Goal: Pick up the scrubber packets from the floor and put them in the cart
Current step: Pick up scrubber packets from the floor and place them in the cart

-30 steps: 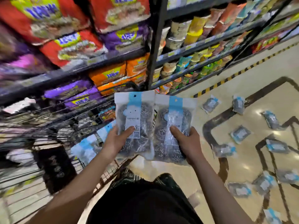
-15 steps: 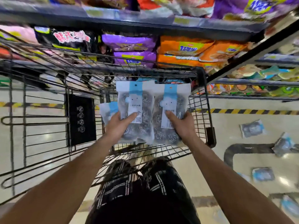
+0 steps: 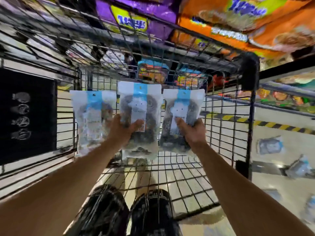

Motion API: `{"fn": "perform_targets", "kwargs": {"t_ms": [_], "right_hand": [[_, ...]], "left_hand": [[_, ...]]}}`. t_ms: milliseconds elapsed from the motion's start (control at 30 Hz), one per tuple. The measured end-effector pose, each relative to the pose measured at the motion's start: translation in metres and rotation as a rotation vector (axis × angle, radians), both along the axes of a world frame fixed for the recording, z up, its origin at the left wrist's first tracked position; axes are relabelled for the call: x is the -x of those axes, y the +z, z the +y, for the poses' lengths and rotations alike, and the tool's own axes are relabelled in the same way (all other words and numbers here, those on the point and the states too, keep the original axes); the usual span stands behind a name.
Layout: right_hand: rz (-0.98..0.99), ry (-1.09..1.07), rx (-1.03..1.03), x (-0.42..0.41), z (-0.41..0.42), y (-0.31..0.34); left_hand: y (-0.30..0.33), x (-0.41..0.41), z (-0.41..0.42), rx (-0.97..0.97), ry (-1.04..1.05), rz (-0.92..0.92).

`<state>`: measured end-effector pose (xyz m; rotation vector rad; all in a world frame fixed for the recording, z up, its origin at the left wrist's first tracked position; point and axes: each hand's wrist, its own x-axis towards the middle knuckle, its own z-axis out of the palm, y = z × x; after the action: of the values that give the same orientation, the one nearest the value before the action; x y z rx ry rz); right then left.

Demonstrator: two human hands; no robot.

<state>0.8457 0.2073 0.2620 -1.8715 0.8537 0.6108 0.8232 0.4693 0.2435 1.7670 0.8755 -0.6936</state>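
Both arms reach into the black wire cart (image 3: 250, 106). My left hand (image 3: 121, 132) grips a clear scrubber packet (image 3: 140, 106) with a blue-and-white header and dark steel scrubbers inside. My right hand (image 3: 194, 132) grips a second, matching packet (image 3: 183, 106) beside it. Both packets are upright inside the basket. A third packet (image 3: 92, 116) stands to the left in the cart, against the side wall, untouched by either hand. More packets (image 3: 270, 146) lie on the floor at the right.
A black sign panel (image 3: 29, 114) hangs on the cart's left side. Store shelves with purple and orange snack bags (image 3: 238, 17) rise behind the cart. Yellow-black hazard tape (image 3: 276, 126) marks the floor edge. My legs in dark checked trousers show through the cart's wire base.
Both hands have pushed the two packets forward and deeper into the cart. The view has closed in on the basket, and the packet at the left is now in full view.
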Motion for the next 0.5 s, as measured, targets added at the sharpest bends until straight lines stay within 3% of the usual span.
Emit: {"fn": "perform_targets", "kwargs": {"t_ms": [300, 500], "right_hand": [[0.095, 0.138, 0.238, 0.011, -0.003, -0.009], [0.007, 0.225, 0.435, 0.015, 0.006, 0.023]], "left_hand": [[0.011, 0.009, -0.017, -0.137, -0.072, 0.055], [0.034, 0.008, -0.007, -0.233, -0.17, 0.046]]}}
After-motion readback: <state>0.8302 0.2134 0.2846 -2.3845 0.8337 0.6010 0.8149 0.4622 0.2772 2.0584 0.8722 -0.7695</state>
